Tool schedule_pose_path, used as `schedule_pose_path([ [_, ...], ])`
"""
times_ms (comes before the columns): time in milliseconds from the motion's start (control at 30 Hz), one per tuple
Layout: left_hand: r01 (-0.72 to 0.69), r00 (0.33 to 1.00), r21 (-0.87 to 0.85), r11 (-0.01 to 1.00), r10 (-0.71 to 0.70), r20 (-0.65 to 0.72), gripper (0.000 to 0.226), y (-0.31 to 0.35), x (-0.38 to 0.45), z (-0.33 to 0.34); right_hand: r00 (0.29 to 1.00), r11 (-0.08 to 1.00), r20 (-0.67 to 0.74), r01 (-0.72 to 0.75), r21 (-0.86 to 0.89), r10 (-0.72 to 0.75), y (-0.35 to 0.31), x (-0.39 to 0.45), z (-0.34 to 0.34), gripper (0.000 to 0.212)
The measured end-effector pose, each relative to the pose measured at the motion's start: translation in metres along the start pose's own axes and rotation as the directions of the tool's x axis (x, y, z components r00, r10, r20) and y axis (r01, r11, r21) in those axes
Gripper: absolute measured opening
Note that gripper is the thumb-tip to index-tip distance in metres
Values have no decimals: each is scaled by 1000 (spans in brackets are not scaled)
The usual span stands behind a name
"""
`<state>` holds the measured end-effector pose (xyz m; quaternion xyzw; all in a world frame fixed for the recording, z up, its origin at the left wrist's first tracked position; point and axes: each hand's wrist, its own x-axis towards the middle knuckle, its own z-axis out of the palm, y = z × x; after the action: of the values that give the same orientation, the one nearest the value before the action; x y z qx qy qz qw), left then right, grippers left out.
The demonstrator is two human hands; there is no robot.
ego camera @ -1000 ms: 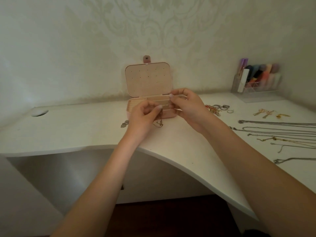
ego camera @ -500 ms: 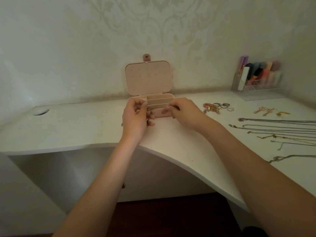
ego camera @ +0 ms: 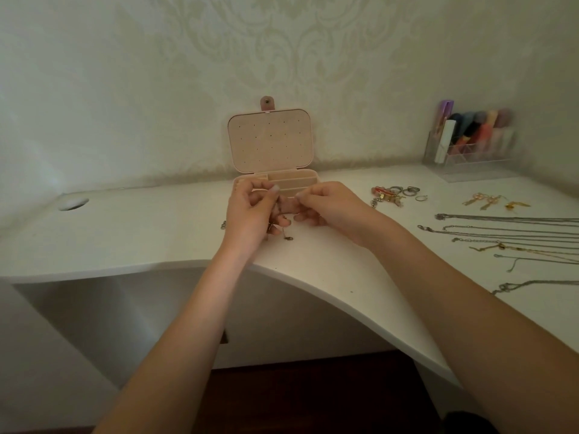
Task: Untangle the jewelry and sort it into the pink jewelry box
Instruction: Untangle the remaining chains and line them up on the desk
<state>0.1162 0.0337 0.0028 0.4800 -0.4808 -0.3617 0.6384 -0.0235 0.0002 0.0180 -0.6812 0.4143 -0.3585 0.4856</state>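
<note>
Both hands have come down from in front of the open pink jewelry box [ego camera: 275, 180] to just above the surface [ego camera: 141, 233], close together. The left hand [ego camera: 250, 214] pinches a thin chain [ego camera: 280, 225] that dangles from its fingers, its clasp end touching the surface below. The right hand [ego camera: 329, 208] has its fingers curled toward the same chain and seems to pinch the other part of it, though the strand there is too fine to make out. A second ago the chain was stretched between the hands; now it hangs bunched, so I judge the knot is not yet worked out and nothing has gone into the box. The box's compartments sit right behind the fingers. To the right lie rings [ego camera: 404, 192], earrings [ego camera: 488, 200] and straightened necklaces [ego camera: 507, 233], well apart from the hands. The surface's curved front edge runs just under the wrists, so a dropped chain could slide off.
</note>
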Motion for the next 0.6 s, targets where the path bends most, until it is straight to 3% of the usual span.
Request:
schedule_pose_path([
  [200,-16,999,-2,1000,16,46,4,3,-1,0,988,992,147,66,-106,-50,0,-4,8,18],
  [333,-4,1000,-18,1000,4,-14,10,0,2,-1,998,999,47,30,-19,-30,-3,-2,9,13],
  [433,-8,999,-11,1000,7,-31,12,-1,2,-1,997,968,17,-73,242,71,-8,-2,7,22],
  [600,0,999,-13,1000,-1,-50,3,-4,5,1,981,750,62,-181,636,185,-13,-2,1,24],
])
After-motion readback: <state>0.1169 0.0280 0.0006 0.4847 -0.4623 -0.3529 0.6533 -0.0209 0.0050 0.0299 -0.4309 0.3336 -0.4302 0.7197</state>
